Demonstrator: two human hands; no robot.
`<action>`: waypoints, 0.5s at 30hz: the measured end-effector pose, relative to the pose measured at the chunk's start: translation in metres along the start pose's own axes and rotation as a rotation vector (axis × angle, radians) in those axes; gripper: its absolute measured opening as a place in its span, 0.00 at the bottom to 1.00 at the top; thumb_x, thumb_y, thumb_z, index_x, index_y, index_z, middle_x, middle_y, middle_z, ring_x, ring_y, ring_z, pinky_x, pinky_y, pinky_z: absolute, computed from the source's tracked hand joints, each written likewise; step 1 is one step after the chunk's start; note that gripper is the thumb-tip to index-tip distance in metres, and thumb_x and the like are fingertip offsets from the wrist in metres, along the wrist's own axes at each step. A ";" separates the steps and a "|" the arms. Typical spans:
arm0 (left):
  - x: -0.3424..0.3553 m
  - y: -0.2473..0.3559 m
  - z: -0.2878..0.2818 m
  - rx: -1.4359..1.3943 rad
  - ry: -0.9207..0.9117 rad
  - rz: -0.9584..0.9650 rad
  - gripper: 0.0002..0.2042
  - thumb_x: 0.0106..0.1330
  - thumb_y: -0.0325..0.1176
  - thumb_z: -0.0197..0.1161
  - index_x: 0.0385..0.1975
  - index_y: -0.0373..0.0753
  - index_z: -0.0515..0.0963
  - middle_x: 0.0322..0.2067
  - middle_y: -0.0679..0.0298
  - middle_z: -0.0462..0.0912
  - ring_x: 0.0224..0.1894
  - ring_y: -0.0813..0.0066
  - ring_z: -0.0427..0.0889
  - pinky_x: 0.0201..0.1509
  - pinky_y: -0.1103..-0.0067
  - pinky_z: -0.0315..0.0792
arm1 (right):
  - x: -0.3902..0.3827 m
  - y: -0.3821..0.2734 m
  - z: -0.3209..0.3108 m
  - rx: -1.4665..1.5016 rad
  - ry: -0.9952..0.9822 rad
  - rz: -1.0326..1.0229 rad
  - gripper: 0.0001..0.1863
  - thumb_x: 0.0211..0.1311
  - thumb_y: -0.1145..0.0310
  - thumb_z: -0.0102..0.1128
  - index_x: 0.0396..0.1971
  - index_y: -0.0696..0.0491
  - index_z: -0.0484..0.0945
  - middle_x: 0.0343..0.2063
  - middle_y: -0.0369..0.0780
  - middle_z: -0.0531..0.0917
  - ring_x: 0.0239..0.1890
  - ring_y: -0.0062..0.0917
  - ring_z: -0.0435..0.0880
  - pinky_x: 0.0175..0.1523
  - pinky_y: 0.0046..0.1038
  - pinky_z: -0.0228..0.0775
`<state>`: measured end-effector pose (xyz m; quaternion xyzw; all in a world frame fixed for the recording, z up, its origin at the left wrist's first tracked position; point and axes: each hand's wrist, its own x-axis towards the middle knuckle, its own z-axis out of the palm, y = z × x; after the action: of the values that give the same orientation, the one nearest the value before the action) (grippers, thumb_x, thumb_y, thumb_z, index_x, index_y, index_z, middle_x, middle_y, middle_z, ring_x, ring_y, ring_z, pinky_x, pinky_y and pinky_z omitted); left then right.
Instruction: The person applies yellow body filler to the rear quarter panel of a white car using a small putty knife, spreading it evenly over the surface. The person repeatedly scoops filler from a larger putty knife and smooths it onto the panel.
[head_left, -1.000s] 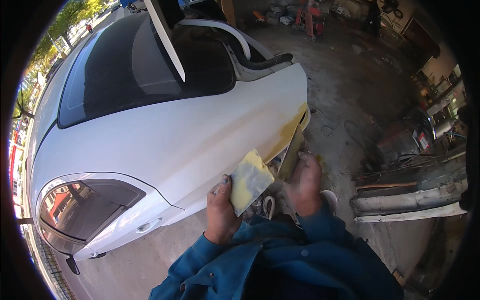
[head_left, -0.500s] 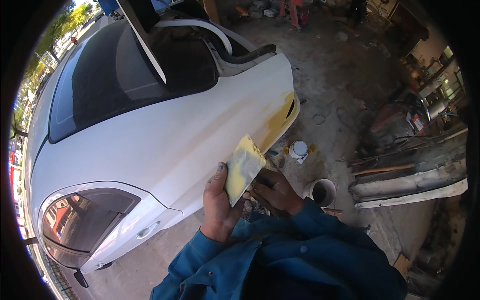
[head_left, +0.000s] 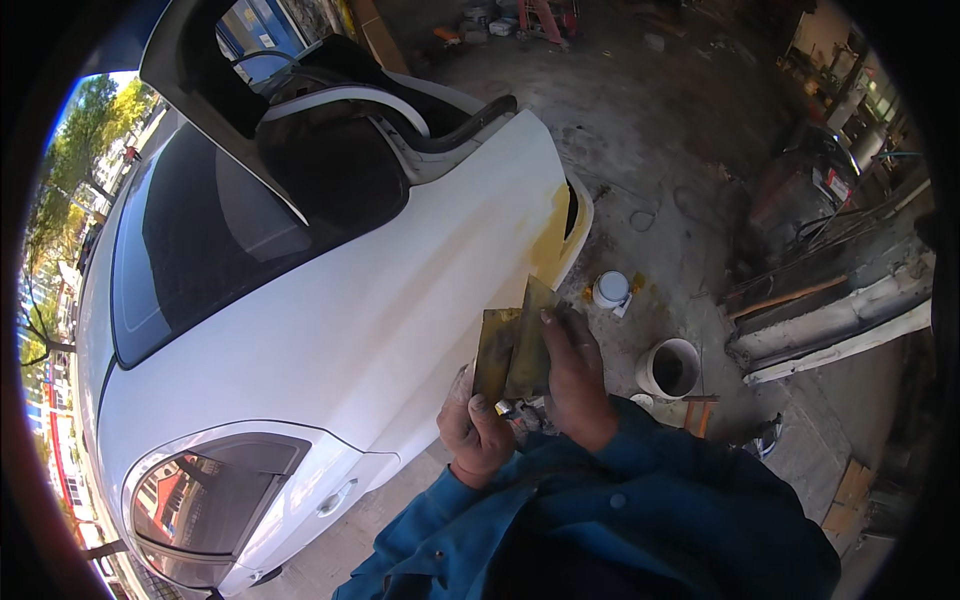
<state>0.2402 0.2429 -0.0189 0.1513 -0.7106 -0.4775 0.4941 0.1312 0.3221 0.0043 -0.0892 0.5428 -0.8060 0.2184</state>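
Note:
Just in front of my body, my left hand (head_left: 478,435) grips a dirty olive spreader (head_left: 492,350); a pale edge shows at its left, too small to make out clearly. My right hand (head_left: 575,390) is closed on a second, yellowish translucent spreader (head_left: 530,330), held upright against the right side of the first. Behind them is the white car's rear side panel (head_left: 330,340), with a smeared yellow patch (head_left: 547,242) along its rear edge. The trunk lid (head_left: 215,95) stands raised above the dark rear window.
On the stained concrete floor right of the car are a white can (head_left: 611,289), a bucket (head_left: 650,370) and loose hoses. A long pale panel (head_left: 830,340) and dark machinery (head_left: 790,190) line the right side. Trees and a street show at the far left.
The pale, putty-smeared face of the left piece has turned out of view; darker faces now show, side by side. My right hand has risen from behind it. The view has shifted slightly.

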 end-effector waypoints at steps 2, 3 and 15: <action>0.004 -0.005 0.000 0.029 -0.057 0.110 0.18 0.82 0.32 0.51 0.59 0.24 0.81 0.48 0.40 0.88 0.48 0.48 0.90 0.55 0.66 0.81 | 0.003 -0.006 0.011 0.160 0.003 0.099 0.14 0.83 0.60 0.56 0.53 0.56 0.78 0.44 0.37 0.83 0.44 0.19 0.79 0.53 0.27 0.74; 0.003 -0.006 0.001 0.024 -0.082 0.132 0.18 0.81 0.31 0.51 0.60 0.25 0.80 0.49 0.39 0.88 0.48 0.46 0.90 0.55 0.65 0.82 | 0.003 -0.006 0.012 0.233 0.005 0.144 0.14 0.84 0.60 0.56 0.52 0.56 0.78 0.44 0.37 0.83 0.44 0.19 0.79 0.53 0.27 0.74; 0.011 -0.010 -0.014 0.239 -0.357 0.277 0.20 0.67 0.21 0.62 0.58 0.23 0.79 0.47 0.39 0.87 0.46 0.37 0.89 0.51 0.60 0.84 | 0.017 -0.018 0.009 -0.040 -0.123 -0.105 0.11 0.83 0.63 0.58 0.50 0.57 0.76 0.41 0.35 0.81 0.44 0.17 0.75 0.52 0.26 0.72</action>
<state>0.2449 0.2231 -0.0201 0.0231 -0.8518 -0.3371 0.4003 0.1152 0.3131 0.0227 -0.1716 0.5390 -0.7983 0.2069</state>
